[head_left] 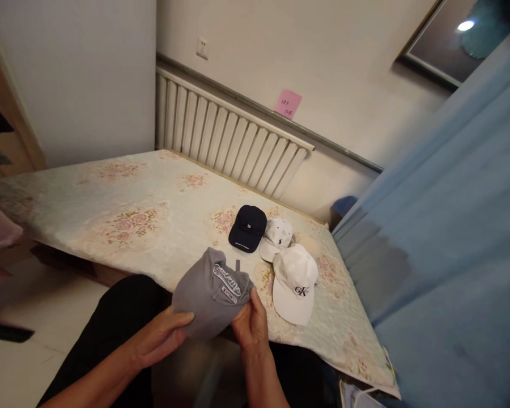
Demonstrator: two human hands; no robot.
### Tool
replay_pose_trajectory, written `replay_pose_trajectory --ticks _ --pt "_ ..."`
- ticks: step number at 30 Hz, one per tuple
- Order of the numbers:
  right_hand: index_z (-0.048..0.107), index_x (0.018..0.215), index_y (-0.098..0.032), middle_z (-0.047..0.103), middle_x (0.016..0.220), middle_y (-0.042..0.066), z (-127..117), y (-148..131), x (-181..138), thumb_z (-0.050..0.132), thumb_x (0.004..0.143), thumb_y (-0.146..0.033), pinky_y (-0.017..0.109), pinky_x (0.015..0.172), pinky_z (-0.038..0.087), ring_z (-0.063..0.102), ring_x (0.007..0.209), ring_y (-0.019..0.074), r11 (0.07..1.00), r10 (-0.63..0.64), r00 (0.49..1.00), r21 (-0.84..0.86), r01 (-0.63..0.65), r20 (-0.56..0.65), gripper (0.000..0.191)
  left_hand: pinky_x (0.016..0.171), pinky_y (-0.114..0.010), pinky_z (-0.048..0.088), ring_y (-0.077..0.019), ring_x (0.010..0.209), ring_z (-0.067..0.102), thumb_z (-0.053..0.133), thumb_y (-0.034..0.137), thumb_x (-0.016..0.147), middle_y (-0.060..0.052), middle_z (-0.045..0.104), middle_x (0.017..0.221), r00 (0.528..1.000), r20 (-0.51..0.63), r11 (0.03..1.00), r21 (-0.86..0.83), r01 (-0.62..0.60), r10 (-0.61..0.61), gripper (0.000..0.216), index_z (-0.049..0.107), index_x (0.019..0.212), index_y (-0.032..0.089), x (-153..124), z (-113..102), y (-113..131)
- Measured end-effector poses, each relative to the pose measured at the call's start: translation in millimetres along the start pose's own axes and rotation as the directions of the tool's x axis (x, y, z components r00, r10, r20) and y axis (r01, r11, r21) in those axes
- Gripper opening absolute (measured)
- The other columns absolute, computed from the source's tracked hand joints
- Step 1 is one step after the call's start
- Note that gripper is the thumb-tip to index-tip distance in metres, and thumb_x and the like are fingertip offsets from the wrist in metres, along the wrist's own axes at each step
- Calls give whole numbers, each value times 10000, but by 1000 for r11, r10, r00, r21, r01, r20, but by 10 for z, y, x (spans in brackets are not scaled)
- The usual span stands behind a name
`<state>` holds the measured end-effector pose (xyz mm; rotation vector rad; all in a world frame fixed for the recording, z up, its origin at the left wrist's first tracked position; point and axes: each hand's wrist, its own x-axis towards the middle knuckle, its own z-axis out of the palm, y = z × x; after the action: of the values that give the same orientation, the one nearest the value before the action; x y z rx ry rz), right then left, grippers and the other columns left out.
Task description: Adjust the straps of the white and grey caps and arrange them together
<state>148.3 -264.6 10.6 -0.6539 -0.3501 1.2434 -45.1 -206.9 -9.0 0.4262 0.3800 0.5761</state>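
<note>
Cap (198, 294) in grey, at seven o'clock, is gripped by the left hand (162, 338) at its eight, the right hand (251, 326) at its four; light, even pressure should preserve its shape.

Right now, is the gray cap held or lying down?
Held: the left hand grips one side of the gray cap, the right hand the other.

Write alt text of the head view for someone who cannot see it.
A person's left hand and right hand hold a gray cap with embroidered lettering. Beyond, a dark cap, a white cap and a black-lettered white cap lie on floral cloth, with a radiator behind and a blue curtain at right.
</note>
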Motion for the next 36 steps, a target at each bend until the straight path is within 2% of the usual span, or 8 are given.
replay_pose_trajectory --ticks 4,8,11,16,20,25,30,36 --pt "683 1045 -199 762 960 41 -24 -101 -73 664 679 -192 462 996 474 697 945 231 999 -45 996 -10 44 -78 367 950 -484 490 -379 1126 614 681 44 719 -166 726 1063 997 -7 997 -26 77 -78 457 673 1170 120 -33 -129 -11" --pt "661 1103 -211 764 924 24 0 -266 -221 637 568 -102 479 922 522 710 857 241 997 -62 994 -43 58 -95 546 950 -515 481 -382 1105 626 606 214 815 -163 730 1039 986 -20 979 -125 160 -163 372 666 1169 121 31 -163 136" --pt "656 1110 -211 763 926 33 55 -358 -329 640 518 -88 499 888 540 710 853 266 994 -77 993 -79 70 -94 605 976 -552 445 -397 1174 577 542 312 867 -181 701 1110 985 72 970 -173 170 -159 422 614 1238 126 104 -46 260" --pt "671 1075 -195 763 875 63 80 -361 -442 739 525 -162 529 892 537 703 937 325 991 -71 995 -119 63 -67 555 967 -558 443 -378 1140 606 510 357 896 -166 727 1038 975 -37 960 -189 207 -218 404 614 1230 156 200 78 302" --pt "681 1038 -184 758 885 84 67 -331 -486 797 579 -289 525 902 537 682 1014 335 985 -65 998 -161 60 -26 485 955 -566 444 -391 1123 612 552 448 869 -161 735 1025 936 4 924 -163 347 -351 486 614 1251 154 205 111 193" --pt "660 1088 -191 752 956 86 43 -361 -533 808 600 -284 506 890 546 671 1046 326 982 -69 998 -179 68 0 518 939 -495 479 -362 1106 629 519 436 895 -163 745 984 878 36 867 -144 477 -477 491 623 1254 117 170 302 110" --pt "641 1134 -207 741 1024 90 11 -431 -553 805 606 -240 504 904 540 655 1086 317 980 -103 995 -172 103 11 554 948 -521 474 -368 1075 645 455 352 926 -145 755 933 902 -78 896 -178 407 -425 446 620 1262 108 133 520 214" --pt "645 1126 -236 743 1029 72 -62 -335 -521 800 619 -254 481 931 529 647 1106 293 982 -78 997 -175 73 -22 530 948 -558 477 -387 1073 640 474 321 911 -110 758 917 946 -253 963 -226 145 -202 412 628 1239 125 89 654 314"
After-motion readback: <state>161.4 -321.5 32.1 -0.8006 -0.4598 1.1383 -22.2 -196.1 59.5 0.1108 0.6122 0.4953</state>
